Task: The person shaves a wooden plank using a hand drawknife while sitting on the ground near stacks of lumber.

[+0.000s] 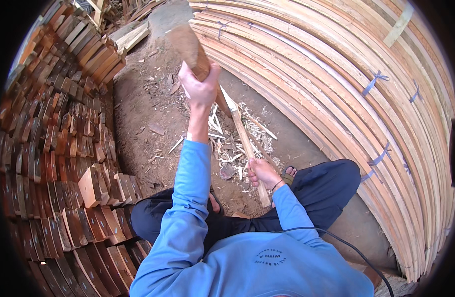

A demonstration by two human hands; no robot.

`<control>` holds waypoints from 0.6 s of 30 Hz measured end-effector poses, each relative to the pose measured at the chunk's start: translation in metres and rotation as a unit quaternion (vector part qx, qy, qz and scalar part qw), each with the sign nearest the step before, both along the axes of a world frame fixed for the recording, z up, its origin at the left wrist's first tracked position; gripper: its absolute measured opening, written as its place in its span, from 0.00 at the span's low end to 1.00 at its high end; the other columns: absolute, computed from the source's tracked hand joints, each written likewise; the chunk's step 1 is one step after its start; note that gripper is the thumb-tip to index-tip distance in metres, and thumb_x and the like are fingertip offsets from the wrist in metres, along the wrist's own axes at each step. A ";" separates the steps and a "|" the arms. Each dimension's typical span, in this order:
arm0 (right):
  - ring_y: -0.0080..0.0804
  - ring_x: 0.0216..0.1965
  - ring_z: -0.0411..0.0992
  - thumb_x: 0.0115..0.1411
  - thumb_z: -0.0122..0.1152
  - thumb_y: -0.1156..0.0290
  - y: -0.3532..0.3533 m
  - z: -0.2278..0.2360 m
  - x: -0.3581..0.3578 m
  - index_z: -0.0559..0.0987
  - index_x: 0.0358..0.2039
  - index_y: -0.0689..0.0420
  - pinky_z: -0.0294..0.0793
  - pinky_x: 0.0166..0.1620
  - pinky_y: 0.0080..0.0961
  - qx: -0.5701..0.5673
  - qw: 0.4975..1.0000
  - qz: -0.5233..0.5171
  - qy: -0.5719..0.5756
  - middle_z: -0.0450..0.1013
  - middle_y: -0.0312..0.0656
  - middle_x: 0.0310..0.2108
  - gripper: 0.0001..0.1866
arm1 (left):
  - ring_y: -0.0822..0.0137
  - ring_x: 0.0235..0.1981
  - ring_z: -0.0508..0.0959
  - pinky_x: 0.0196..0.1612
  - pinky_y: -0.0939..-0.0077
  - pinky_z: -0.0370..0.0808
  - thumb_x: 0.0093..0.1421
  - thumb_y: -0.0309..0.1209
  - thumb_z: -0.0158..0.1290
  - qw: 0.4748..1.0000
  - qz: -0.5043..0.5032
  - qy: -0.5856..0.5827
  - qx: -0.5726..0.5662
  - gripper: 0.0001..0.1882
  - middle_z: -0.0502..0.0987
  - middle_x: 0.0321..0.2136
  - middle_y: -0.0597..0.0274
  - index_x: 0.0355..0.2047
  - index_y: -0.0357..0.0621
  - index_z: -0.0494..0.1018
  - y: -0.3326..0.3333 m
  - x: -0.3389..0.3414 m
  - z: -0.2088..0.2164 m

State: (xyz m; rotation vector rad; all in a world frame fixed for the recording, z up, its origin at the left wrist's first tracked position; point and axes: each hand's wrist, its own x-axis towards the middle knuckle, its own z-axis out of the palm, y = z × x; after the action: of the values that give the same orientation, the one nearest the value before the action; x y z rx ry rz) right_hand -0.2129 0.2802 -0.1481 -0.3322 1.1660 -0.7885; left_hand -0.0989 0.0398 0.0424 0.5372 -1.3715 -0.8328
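My left hand [200,85] is closed around a brown wooden piece [201,62], thick and motion-blurred at its far end. The wood shows again just below the fist, close to the tip of a long pale wooden stick [245,138]. My right hand [264,173] grips that stick near its lower end. A bright, narrow point finishes its far end; I cannot tell whether it is metal or bare wood. Pale shavings and splinters [259,136] lie on the ground beneath, around and beyond my right hand.
Stacked dark boards [64,163] rise close on my left. Long pale planks [306,94], tied with blue strips, curve along the right. My bent knees [331,185] flank the brown dirt floor [143,119]. A black cable [346,242] crosses my right side.
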 end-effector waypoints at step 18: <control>0.65 0.66 0.63 0.59 0.69 0.49 -0.082 0.070 -0.051 0.48 0.73 0.63 0.60 0.71 0.47 -0.332 0.760 0.122 0.545 0.60 0.73 0.65 0.54 | 0.69 0.39 0.82 0.45 0.70 0.78 0.58 0.38 0.67 0.904 -0.130 -0.393 0.107 0.18 0.84 0.35 0.61 0.43 0.37 0.81 -0.043 0.029 0.093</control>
State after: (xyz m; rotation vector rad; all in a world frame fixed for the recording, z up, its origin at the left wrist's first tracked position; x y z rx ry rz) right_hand -0.2637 0.1984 -0.0784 -1.6843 1.8184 -0.7463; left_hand -0.0699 -0.0032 0.1356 0.9391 -2.1397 -1.0433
